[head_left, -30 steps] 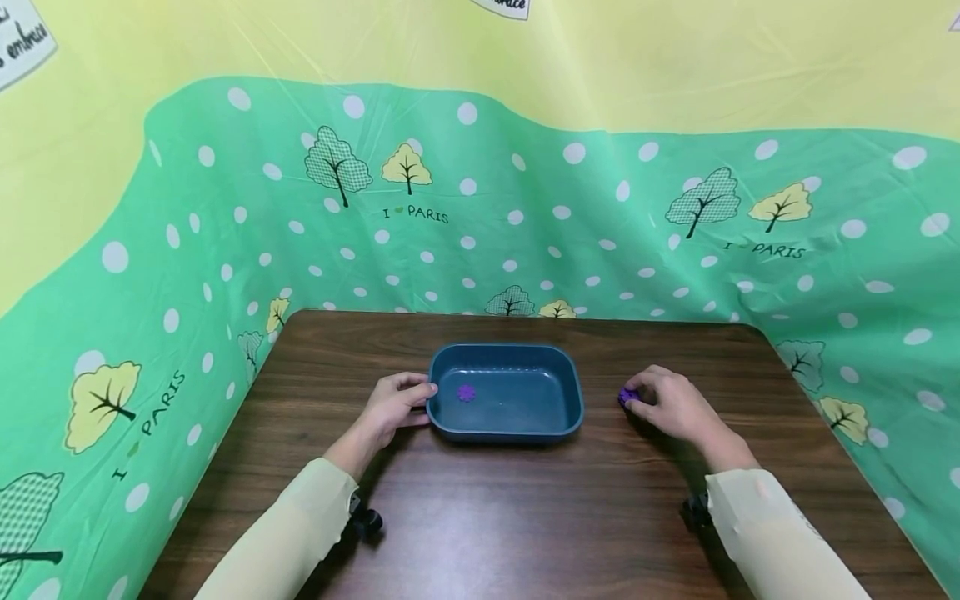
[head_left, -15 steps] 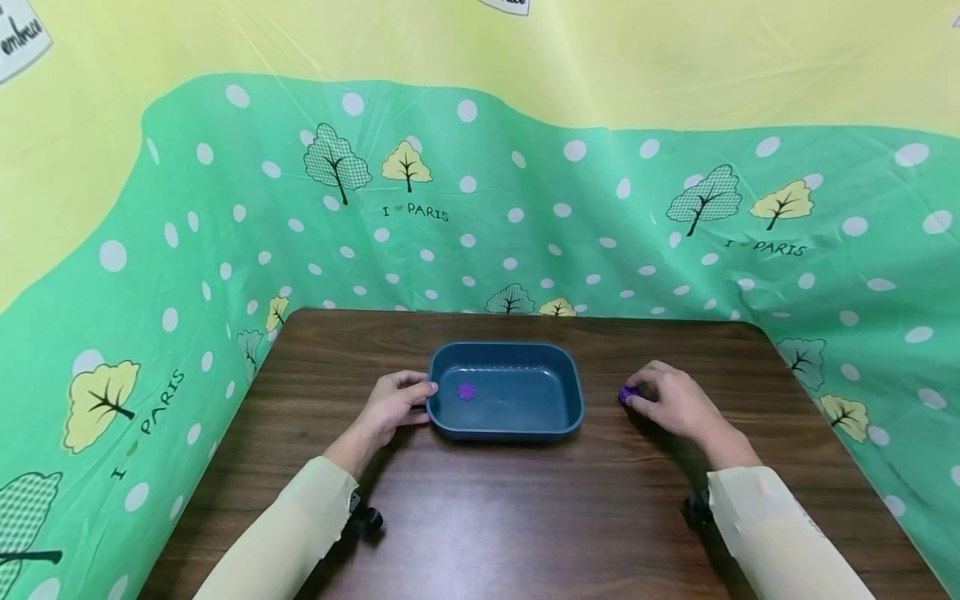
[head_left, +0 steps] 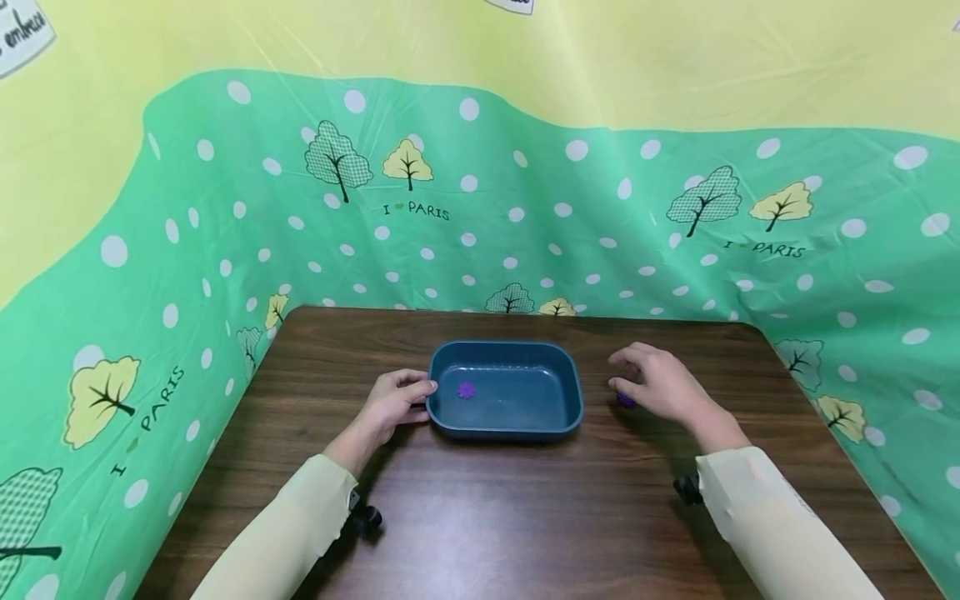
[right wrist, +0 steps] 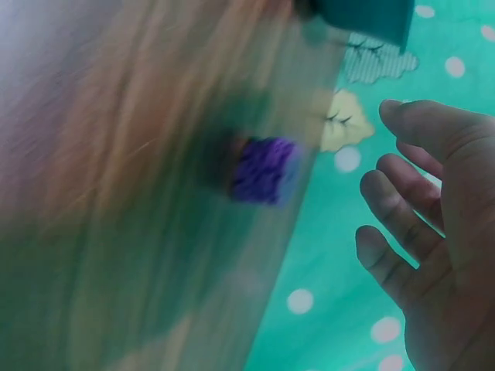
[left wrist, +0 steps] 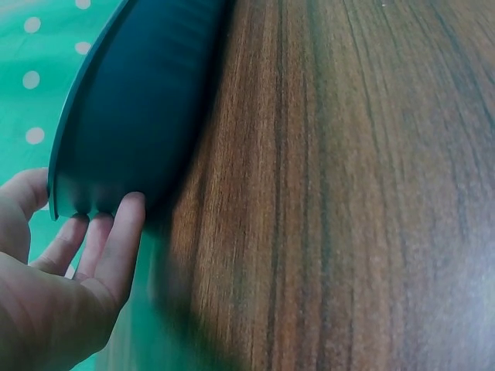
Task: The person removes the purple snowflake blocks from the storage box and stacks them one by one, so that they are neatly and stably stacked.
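Note:
A dark blue rectangular bin (head_left: 517, 431) stands on the table, with one flat purple flower-shaped piece (head_left: 466, 390) lying inside near its left end. My left hand (head_left: 392, 402) grips the bin's left end, thumb over the rim and fingers against the outer wall, as the left wrist view also shows. To the right of the bin, my right hand (head_left: 660, 385) hovers with loosely bent fingers and nothing in them. Below it a short purple stack with ridged sides (right wrist: 265, 171) stands on the table, partly covered by the hand in the head view.
The brown wood-grain table (head_left: 495, 517) ends at a back edge in front of a green and yellow printed cloth (head_left: 525, 183). A dark wrist camera (head_left: 367, 521) hangs beneath the left sleeve, another (head_left: 687, 490) beneath the right.
My right hand has let go of the purple stack and risen slightly up and to the left, its fingers spread apart. The left hand and the bin have stayed put.

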Demonstrator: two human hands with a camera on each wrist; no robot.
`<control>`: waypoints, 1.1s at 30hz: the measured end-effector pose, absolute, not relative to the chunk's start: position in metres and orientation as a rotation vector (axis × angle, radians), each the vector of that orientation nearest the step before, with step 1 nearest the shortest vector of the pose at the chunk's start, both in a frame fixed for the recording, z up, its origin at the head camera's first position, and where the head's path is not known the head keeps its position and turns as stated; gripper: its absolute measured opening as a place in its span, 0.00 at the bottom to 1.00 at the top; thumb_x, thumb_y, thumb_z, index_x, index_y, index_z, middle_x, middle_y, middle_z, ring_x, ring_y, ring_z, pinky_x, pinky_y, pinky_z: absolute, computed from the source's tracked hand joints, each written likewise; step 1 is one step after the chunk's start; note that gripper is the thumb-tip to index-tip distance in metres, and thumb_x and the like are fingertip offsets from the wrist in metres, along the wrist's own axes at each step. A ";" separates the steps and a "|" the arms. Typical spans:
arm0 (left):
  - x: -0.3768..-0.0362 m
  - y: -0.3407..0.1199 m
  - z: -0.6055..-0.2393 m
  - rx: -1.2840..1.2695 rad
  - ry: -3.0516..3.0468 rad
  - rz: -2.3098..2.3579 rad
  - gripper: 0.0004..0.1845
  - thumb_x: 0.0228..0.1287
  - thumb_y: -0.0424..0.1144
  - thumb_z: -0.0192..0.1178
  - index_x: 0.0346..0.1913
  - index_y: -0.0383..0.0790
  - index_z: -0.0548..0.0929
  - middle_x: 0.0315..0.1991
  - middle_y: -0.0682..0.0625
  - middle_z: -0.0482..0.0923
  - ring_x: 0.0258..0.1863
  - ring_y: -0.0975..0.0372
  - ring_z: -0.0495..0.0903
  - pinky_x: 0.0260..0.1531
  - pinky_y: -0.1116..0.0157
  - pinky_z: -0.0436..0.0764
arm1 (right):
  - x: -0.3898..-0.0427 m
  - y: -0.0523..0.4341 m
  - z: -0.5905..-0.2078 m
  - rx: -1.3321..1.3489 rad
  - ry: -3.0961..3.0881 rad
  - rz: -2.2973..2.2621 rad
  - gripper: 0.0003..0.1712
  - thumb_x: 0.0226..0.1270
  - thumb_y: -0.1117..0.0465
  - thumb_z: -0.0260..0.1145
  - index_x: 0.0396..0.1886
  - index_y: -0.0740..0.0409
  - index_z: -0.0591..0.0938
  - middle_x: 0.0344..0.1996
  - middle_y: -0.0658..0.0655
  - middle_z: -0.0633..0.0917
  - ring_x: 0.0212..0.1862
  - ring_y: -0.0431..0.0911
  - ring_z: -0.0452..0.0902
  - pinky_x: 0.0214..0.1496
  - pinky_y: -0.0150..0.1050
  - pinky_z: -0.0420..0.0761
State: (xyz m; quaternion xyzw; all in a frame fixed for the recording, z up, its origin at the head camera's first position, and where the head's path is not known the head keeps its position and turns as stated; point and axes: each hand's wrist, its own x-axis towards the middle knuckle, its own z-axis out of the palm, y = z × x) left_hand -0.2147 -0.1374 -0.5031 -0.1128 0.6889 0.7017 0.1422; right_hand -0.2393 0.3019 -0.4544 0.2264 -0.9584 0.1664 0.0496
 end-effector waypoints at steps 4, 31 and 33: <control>-0.215 -0.138 -0.503 -0.327 1.991 2.027 0.23 0.58 0.37 0.68 0.56 0.36 0.79 0.48 0.40 0.79 0.41 0.54 0.83 0.38 0.55 0.87 | -0.244 0.284 -0.448 0.748 -2.882 0.511 0.18 0.61 0.53 0.70 0.50 0.52 0.81 0.45 0.53 0.83 0.42 0.47 0.78 0.42 0.47 0.82; -0.220 -0.137 -0.500 -0.293 1.997 1.968 0.26 0.60 0.36 0.66 0.60 0.31 0.75 0.47 0.41 0.78 0.45 0.51 0.80 0.42 0.52 0.86 | -0.263 0.158 -0.442 0.952 -2.896 0.582 0.19 0.62 0.51 0.70 0.51 0.51 0.82 0.45 0.48 0.81 0.38 0.45 0.77 0.40 0.39 0.81; -0.220 -0.136 -0.499 -0.296 2.002 1.954 0.26 0.61 0.35 0.65 0.61 0.30 0.74 0.46 0.41 0.79 0.45 0.51 0.80 0.42 0.51 0.85 | -0.263 0.151 -0.445 0.967 -2.907 0.597 0.19 0.62 0.51 0.69 0.51 0.52 0.82 0.46 0.48 0.81 0.40 0.46 0.78 0.41 0.40 0.81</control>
